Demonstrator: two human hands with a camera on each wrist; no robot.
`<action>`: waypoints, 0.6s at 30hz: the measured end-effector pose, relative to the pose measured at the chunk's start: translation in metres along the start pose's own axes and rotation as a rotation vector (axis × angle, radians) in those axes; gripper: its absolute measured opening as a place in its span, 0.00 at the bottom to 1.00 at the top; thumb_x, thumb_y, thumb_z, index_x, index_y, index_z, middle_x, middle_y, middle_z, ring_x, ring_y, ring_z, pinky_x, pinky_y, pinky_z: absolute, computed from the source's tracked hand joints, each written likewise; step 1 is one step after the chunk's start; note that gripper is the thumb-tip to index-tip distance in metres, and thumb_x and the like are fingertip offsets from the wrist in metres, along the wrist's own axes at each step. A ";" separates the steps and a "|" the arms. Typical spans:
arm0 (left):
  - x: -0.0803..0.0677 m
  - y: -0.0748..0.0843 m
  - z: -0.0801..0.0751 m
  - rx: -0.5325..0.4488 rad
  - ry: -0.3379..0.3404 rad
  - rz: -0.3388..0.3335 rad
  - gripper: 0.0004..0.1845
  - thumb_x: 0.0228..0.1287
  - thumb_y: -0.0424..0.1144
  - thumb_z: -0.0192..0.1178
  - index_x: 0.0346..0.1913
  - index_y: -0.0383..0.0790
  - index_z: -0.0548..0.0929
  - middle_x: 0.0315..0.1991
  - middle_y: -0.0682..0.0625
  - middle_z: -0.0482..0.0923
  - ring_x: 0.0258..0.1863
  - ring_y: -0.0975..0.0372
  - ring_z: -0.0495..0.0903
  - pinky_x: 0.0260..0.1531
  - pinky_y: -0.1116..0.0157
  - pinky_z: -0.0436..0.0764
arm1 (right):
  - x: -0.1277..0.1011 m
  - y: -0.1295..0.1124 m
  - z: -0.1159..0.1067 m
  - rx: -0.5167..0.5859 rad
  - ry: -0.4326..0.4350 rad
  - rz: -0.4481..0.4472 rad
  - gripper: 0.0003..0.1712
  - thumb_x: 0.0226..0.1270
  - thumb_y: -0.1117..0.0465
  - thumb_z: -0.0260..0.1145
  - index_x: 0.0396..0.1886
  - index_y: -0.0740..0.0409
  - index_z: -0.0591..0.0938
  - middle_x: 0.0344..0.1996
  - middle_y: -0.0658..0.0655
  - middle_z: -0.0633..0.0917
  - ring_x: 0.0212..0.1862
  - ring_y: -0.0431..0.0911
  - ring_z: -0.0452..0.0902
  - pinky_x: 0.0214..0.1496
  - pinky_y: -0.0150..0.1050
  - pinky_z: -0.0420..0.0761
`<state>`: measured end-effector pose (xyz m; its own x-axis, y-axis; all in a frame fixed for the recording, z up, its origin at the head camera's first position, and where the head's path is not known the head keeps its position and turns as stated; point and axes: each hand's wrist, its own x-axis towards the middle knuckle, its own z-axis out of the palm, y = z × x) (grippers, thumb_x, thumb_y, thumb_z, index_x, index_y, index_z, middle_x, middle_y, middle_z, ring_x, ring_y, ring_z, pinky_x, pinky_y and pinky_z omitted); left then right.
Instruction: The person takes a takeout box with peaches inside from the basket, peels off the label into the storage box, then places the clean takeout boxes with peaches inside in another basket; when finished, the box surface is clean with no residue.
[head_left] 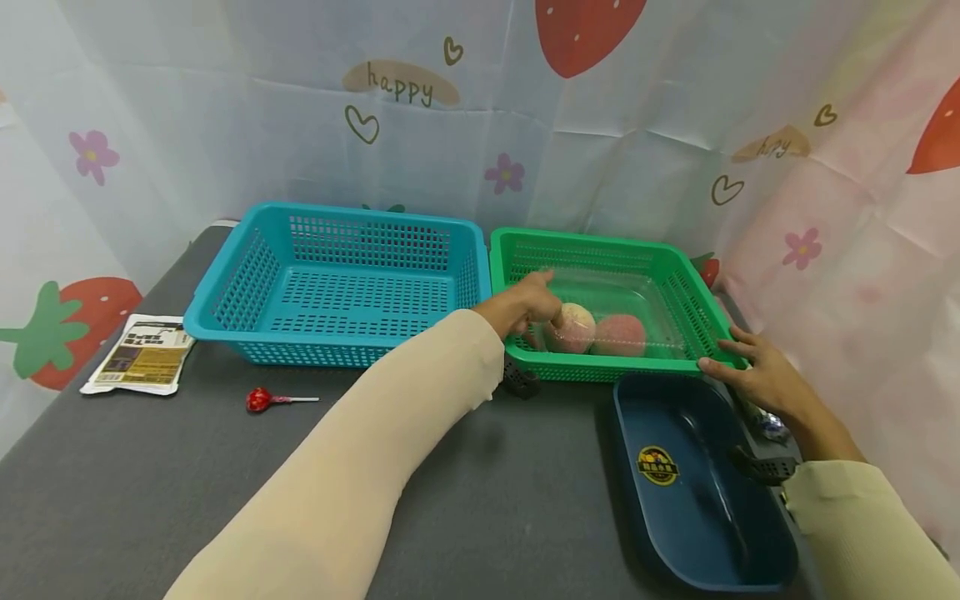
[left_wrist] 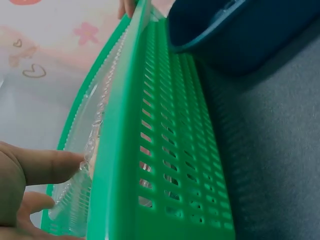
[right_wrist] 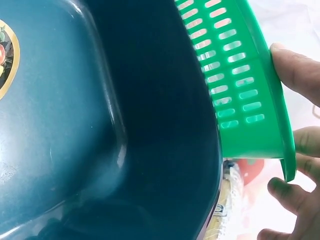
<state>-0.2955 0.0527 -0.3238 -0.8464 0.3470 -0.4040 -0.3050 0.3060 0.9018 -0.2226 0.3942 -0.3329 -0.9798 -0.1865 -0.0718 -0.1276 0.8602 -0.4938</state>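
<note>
At the centre right of the head view, my left hand (head_left: 529, 305) reaches into the green basket (head_left: 678, 260), fingers loosely extended and touching the clear plastic container (head_left: 645, 292) lying inside; I cannot tell whether they grip it. The container's crinkled film blurs two round pinkish fruits (head_left: 596, 331) beneath it. My right hand (head_left: 757, 375) holds the basket's slotted near-right corner, thumb on the rim. A smooth dark-blue tub (head_left: 697, 492) sits at lower right, partly cut off. The blue lattice basket (head_left: 337, 283) stands just beside the green basket, at its left.
</note>
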 end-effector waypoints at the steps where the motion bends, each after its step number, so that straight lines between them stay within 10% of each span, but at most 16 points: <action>1: 0.001 0.000 0.001 0.015 -0.001 -0.008 0.47 0.64 0.24 0.57 0.78 0.55 0.45 0.76 0.41 0.43 0.66 0.41 0.59 0.34 0.47 0.82 | -0.001 0.000 0.000 0.005 0.000 0.002 0.45 0.69 0.44 0.60 0.68 0.78 0.61 0.72 0.75 0.48 0.68 0.76 0.41 0.58 0.74 0.53; 9: -0.001 0.003 0.005 0.168 -0.009 -0.033 0.47 0.66 0.27 0.58 0.78 0.55 0.43 0.76 0.44 0.44 0.64 0.44 0.64 0.39 0.48 0.81 | -0.004 -0.001 0.001 0.009 -0.002 0.003 0.46 0.69 0.44 0.60 0.68 0.78 0.60 0.72 0.75 0.48 0.68 0.75 0.40 0.59 0.74 0.52; 15: -0.020 0.014 -0.004 0.284 -0.014 0.077 0.47 0.67 0.34 0.60 0.78 0.53 0.40 0.77 0.49 0.42 0.71 0.49 0.54 0.55 0.45 0.71 | -0.010 -0.009 -0.010 -0.051 0.040 -0.032 0.44 0.71 0.44 0.57 0.70 0.74 0.59 0.73 0.72 0.47 0.69 0.74 0.41 0.58 0.75 0.51; 18: -0.035 0.023 -0.014 0.270 -0.008 0.130 0.48 0.67 0.36 0.61 0.78 0.55 0.39 0.76 0.50 0.44 0.65 0.51 0.65 0.55 0.50 0.72 | -0.014 -0.017 -0.022 -0.050 0.067 -0.049 0.43 0.72 0.45 0.56 0.72 0.71 0.57 0.74 0.69 0.45 0.70 0.73 0.39 0.58 0.76 0.49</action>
<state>-0.2788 0.0353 -0.2863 -0.8667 0.4058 -0.2900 -0.0663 0.4826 0.8733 -0.2106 0.3929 -0.3045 -0.9802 -0.1978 0.0105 -0.1811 0.8738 -0.4512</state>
